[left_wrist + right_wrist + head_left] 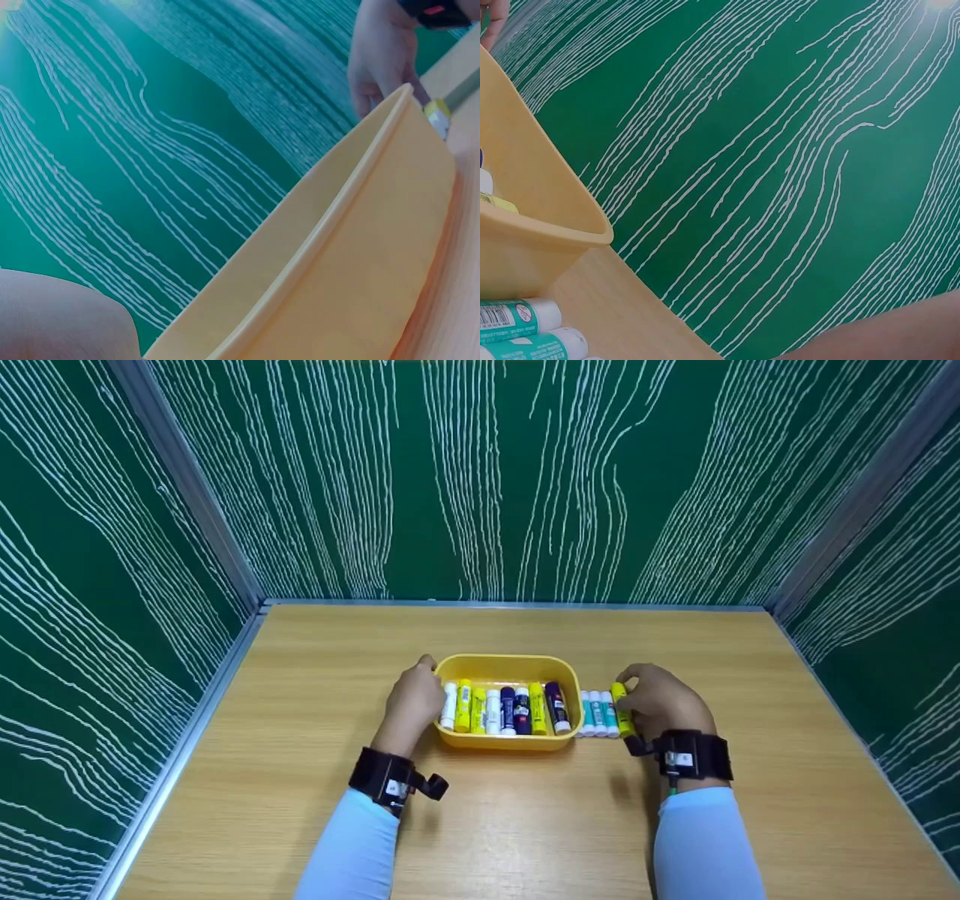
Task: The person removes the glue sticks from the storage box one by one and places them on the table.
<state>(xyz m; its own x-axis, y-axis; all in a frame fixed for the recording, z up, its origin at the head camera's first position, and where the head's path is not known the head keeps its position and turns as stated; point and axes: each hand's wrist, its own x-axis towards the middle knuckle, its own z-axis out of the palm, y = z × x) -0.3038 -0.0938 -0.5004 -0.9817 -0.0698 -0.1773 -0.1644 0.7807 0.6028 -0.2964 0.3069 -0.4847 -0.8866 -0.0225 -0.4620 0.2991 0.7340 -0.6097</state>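
A yellow plastic bin [506, 742] stands on the table with several glue sticks lying side by side in it: white, yellow and dark blue ones. At its left end my left hand [415, 697] grips the rim. Beyond the bin's right end lies a row of teal-and-white glue sticks [598, 714], also partly seen in the right wrist view. My right hand [667, 701] pinches a yellow glue stick [622, 709] at the right end of that row. In the left wrist view, the bin's wall [360, 255] hides most of the sticks.
The wooden table [510, 825] spreads around the bin. Green panels [555, 480] with wavy white lines enclose it at the back and both sides, joined by grey metal posts [191, 484]. Each wrist wears a black strap [694, 754] with a camera.
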